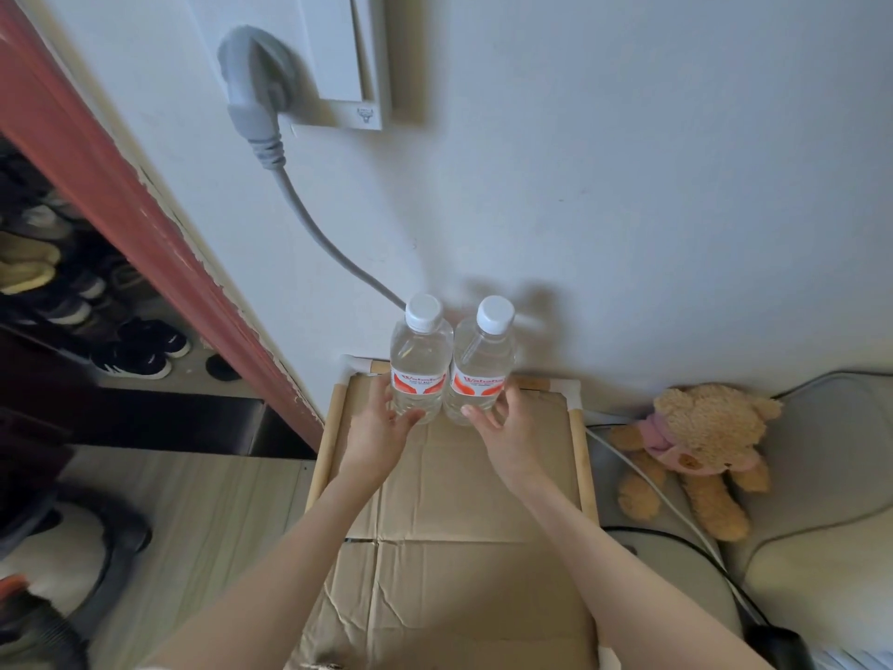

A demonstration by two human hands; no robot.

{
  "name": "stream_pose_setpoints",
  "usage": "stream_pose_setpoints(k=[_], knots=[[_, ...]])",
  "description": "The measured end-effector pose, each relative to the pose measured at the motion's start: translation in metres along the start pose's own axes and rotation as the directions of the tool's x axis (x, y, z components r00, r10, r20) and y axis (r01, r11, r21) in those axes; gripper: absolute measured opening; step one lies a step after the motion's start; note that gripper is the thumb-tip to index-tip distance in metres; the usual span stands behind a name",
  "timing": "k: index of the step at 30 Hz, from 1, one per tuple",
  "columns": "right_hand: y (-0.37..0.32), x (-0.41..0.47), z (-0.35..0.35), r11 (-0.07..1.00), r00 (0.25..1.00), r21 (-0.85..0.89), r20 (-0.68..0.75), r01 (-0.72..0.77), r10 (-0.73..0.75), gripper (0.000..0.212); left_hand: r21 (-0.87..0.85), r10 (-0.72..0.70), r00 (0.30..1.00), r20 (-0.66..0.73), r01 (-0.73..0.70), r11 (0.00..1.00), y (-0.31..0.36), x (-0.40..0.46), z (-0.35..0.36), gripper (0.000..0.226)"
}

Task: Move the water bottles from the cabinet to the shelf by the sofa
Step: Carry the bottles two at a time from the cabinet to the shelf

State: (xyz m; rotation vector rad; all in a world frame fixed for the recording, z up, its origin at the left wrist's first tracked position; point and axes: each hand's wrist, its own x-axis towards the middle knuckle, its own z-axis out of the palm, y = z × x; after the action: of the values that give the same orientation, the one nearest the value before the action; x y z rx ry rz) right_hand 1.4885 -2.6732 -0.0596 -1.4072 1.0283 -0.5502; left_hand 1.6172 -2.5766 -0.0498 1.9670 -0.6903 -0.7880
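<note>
Head view: two clear water bottles stand upright and touching at the far edge of the shelf (582,471), on the flattened cardboard sheet (454,548) covering its top, close to the wall. Left bottle (419,360) and right bottle (483,362) both have white caps and red-and-white labels. Left hand (381,427) is at the left bottle's base, fingers loosely curled around the lower body, not clamped. Right hand (507,427) likewise at the right bottle's base, fingers spread and touching. Grey power cable (314,220) runs down the wall behind the bottles. Teddy bear (696,447) lies on the sofa (831,456), right of the shelf.
</note>
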Motion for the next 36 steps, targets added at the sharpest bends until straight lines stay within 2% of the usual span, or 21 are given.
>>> stream_pose_setpoints(k=[3,5,8,10,12,15,18,21,24,27,28,30,32,36], knots=[[-0.002,-0.004,0.002,0.997,0.999,0.076,-0.016,-0.028,0.030,0.047,-0.006,-0.022,0.999,0.040,0.022,1.000,0.002,-0.002,-0.001,0.060],[0.000,-0.007,0.001,0.998,1.000,0.061,0.000,-0.025,0.025,0.044,0.022,-0.021,0.997,0.073,0.020,1.000,0.003,-0.008,-0.002,0.068],[0.007,-0.016,-0.006,0.996,0.996,-0.087,0.088,-0.009,0.017,0.049,0.117,-0.039,0.997,0.062,0.031,0.993,0.000,-0.024,-0.004,0.078],[0.012,-0.028,-0.013,0.973,0.989,-0.233,0.146,0.005,0.030,0.067,0.322,0.027,1.000,0.009,-0.028,0.946,-0.008,-0.046,-0.009,0.075],[0.017,-0.046,-0.023,0.899,0.968,-0.427,0.252,0.097,0.015,0.074,0.452,0.114,0.993,-0.038,-0.085,0.888,-0.022,-0.075,-0.014,0.072],[0.028,-0.072,-0.037,0.744,0.889,-0.593,0.459,0.308,-0.003,0.074,0.561,0.111,0.989,-0.092,-0.041,0.827,-0.046,-0.129,-0.018,0.066],[0.038,-0.094,-0.038,0.582,0.775,-0.609,0.630,0.538,-0.057,0.073,0.666,0.088,0.977,-0.196,0.067,0.743,-0.063,-0.183,-0.021,0.061],[0.030,-0.120,-0.018,0.505,0.640,-0.514,0.761,0.693,-0.104,0.071,0.660,0.008,0.944,-0.331,0.226,0.716,-0.082,-0.236,-0.031,0.059],[0.019,-0.153,0.018,0.405,0.470,-0.380,0.870,0.832,-0.148,0.071,0.606,-0.042,0.877,-0.478,0.364,0.707,-0.101,-0.290,-0.044,0.056],[0.017,-0.197,0.058,0.358,0.331,-0.253,0.927,0.899,-0.176,0.075,0.525,-0.092,0.789,-0.607,0.485,0.699,-0.117,-0.355,-0.049,0.056],[0.020,-0.216,0.071,0.320,0.264,-0.201,0.950,0.926,-0.167,0.075,0.485,-0.113,0.747,-0.655,0.530,0.695,-0.123,-0.382,-0.048,0.057],[0.030,-0.262,0.096,0.175,0.098,-0.083,0.992,0.981,-0.074,0.073,0.373,-0.181,0.645,-0.742,0.622,0.688,-0.137,-0.444,-0.041,0.061],[0.042,-0.315,0.120,0.071,-0.031,0.031,1.000,0.997,-0.001,0.073,0.263,-0.263,0.550,-0.793,0.697,0.667,-0.153,-0.504,-0.035,0.064],[0.071,-0.454,0.160,0.073,-0.213,0.208,0.975,0.975,0.067,0.072,0.033,-0.361,0.326,-0.874,0.781,0.623,-0.187,-0.640,-0.028,0.067]])
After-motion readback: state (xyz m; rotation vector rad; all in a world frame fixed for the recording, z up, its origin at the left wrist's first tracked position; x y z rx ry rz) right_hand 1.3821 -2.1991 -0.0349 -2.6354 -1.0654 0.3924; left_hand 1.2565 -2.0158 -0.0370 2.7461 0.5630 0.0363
